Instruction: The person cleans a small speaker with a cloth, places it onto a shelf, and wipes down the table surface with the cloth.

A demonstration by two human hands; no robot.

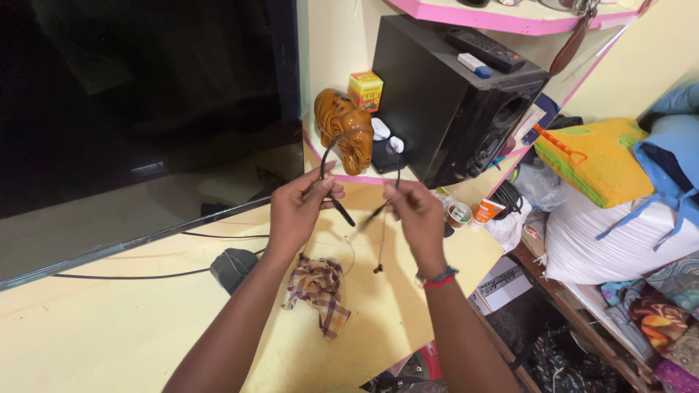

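Both hands raised above a pale yellow shelf (109, 327) | left hand (297, 211) pinches one stem of a thin black neckband earphone (325, 156), right hand (416, 211) pinches the other | band arcs up and away between them, toward a brown carved elephant figurine (346, 127) | checked cloth (320, 291) lies below, open shelf toward the viewer.

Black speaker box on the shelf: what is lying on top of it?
On the black speaker box lie a black remote and a small white and blue item. A pink shelf overhangs the back of the top, hiding anything there.
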